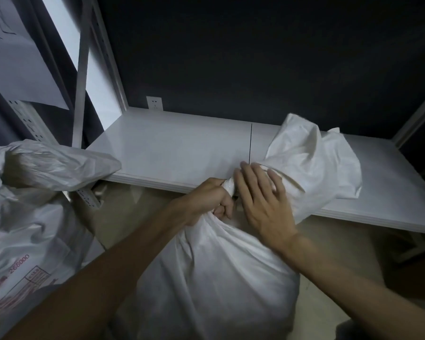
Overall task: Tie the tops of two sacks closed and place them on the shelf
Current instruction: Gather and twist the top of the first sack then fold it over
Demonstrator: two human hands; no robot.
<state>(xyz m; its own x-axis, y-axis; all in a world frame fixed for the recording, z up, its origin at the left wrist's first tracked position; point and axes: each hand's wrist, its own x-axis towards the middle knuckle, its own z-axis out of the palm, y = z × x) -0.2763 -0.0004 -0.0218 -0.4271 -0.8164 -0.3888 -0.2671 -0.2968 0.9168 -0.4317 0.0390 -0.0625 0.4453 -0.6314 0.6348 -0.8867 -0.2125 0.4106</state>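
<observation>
— How many sacks?
— Two: a plain sack (214, 278) below the shelf (177, 148) edge, a printed sack (30, 229) at left.
— The hands?
— The left hand (207, 198) grips the plain sack's bunched neck. The right hand (265, 204) lies flat, fingers straight, on its loose top over the shelf.
— Writing?
— Red print on the printed sack; only "266000" reads.

The shelf (177, 148) is bare between 2 obstacles: the printed sack (57, 168) flopped over its left front corner and the white sack's loose top (312, 163) spread across its right front. An upright post (81, 94) stands at the left end.
</observation>
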